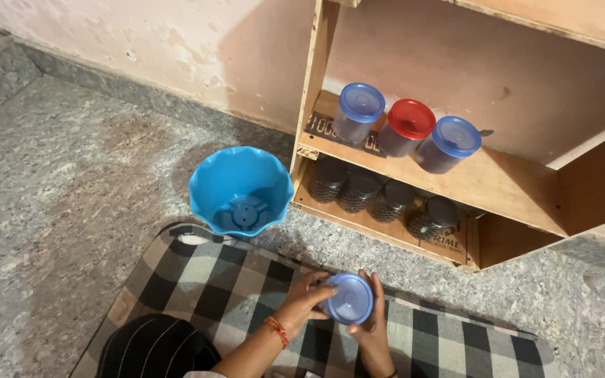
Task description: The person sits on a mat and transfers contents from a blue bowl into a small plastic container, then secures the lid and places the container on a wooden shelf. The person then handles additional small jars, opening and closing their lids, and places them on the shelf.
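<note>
1. Both hands grip the blue-lid jar [348,299] over the checked mat [232,280], near its far edge.
2. Left hand [304,297] fingers wrap it; right hand [372,318] too.
3. Best to hold it steady and level.

Soft, even, fairly dim indoor light falls on the scene, without glare. Beyond the grip, the lower shelf [386,210] lies in deep shadow, and the blue bowl [241,189] casts a faint shadow leftward. Edges bend slightly; focus is sharp throughout.
</note>
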